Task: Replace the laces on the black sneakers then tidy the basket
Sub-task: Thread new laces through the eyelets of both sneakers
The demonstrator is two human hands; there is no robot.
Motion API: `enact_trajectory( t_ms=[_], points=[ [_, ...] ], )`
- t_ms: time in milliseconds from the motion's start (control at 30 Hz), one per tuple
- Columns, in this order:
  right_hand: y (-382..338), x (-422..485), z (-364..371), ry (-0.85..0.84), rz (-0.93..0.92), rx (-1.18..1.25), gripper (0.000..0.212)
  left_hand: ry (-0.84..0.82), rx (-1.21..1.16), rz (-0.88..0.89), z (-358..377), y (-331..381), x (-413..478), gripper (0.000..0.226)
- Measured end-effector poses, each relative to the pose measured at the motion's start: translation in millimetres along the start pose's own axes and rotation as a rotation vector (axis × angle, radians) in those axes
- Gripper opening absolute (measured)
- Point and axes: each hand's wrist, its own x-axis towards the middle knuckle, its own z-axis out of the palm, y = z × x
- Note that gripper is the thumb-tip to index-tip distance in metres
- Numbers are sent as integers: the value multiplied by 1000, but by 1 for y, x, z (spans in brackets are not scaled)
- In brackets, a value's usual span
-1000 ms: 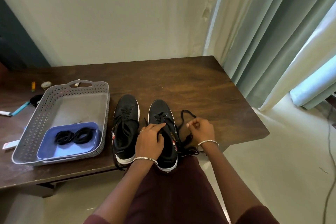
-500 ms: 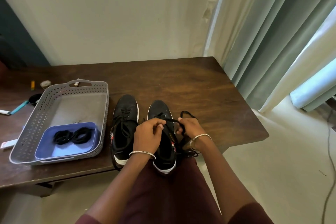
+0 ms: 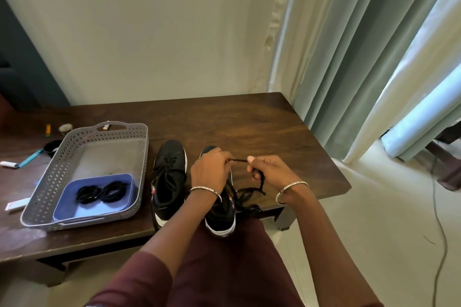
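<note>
Two black sneakers stand side by side on the dark wooden table (image 3: 249, 122). The left sneaker (image 3: 169, 174) is laced. Over the right sneaker (image 3: 220, 214) my left hand (image 3: 210, 169) and my right hand (image 3: 268, 169) both pinch a black lace (image 3: 239, 161) stretched taut between them; its loose end (image 3: 249, 194) trails down to the right of the shoe. A grey perforated basket (image 3: 59, 164) at the left holds a blue tray (image 3: 124, 179) with two coiled black laces (image 3: 102, 192).
Small items lie left of the basket: a blue-handled tool (image 3: 30, 158), a dark round lid (image 3: 52, 146), a yellow stick (image 3: 48, 130), a white packet (image 3: 16, 205). Curtains (image 3: 374, 57) hang at the right. A cable (image 3: 439, 232) runs across the floor.
My left hand rose off the right sneaker's tongue and took hold of the lace. Both hands lifted and pulled the lace tight between them above the shoe.
</note>
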Motion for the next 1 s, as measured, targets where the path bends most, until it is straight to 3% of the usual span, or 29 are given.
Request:
enact_trajectory(
  t_ms=[200, 300, 433, 567, 667, 767, 1000],
  points=[
    [-5, -25, -42, 145, -22, 153, 34, 100, -35, -350, -14, -30, 12, 15],
    [-10, -34, -52, 215, -63, 206, 34, 68, -79, -428, -20, -46, 14, 13],
    [-19, -37, -37, 195, -82, 215, 34, -55, -128, -287, -23, -45, 12, 24],
    [-30, -44, -2, 98, -64, 155, 34, -99, -230, 98, -33, -19, -3, 50],
    [-38, -54, 22, -4, -80, 164, 35, -66, -222, 253, -41, 1, -17, 31],
    [-40, -62, 31, -42, -70, 189, 36, 49, -218, 194, -51, 0, -25, 17],
    [-20, -79, 10, -61, -44, 294, 30, 197, -104, -89, -80, -31, -17, 17]
  ],
)
